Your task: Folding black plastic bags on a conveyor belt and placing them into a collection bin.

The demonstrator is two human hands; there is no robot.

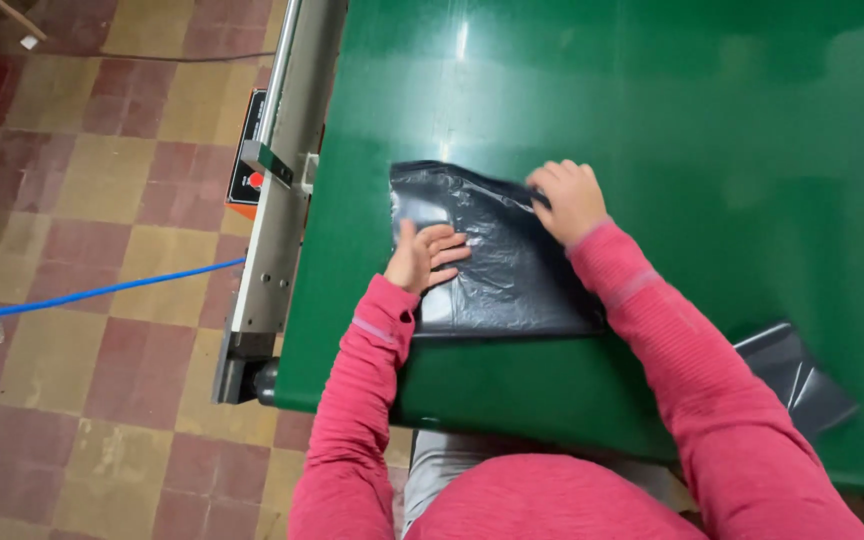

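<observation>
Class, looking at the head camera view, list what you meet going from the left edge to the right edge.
Blue hose → metal side rail → left hand → right hand → second grey bag, all beside or on the green table.

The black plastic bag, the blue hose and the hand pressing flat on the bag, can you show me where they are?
black plastic bag (512, 270): head view, its crinkled middle.
blue hose (92, 293): head view, midway along it on the floor.
left hand (422, 255): head view, its back.
</observation>
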